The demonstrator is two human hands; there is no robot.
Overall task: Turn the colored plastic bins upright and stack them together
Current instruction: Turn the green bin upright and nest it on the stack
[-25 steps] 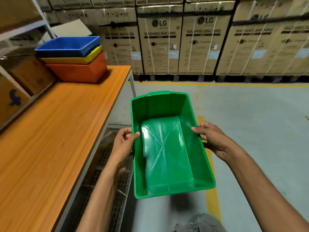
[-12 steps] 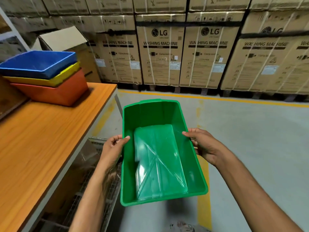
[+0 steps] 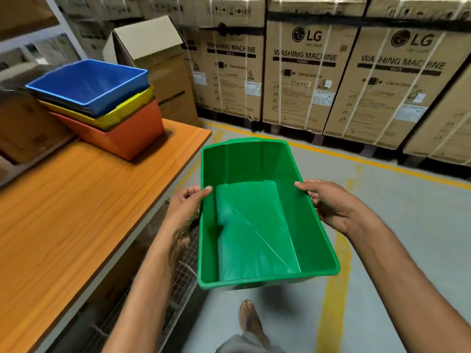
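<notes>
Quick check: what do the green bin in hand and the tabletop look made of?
Green bin: looks like glossy moulded plastic, with glare streaks on its floor. Tabletop: wood-grain pattern with a smooth sheen, likely laminate or veneer; cannot tell which.

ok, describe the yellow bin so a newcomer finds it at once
Look at the wooden table on the left; three nested bins stand at its far end. The yellow bin is the middle one, nested in the red bin with the blue bin inside it; only its rim and upper wall show.
</notes>
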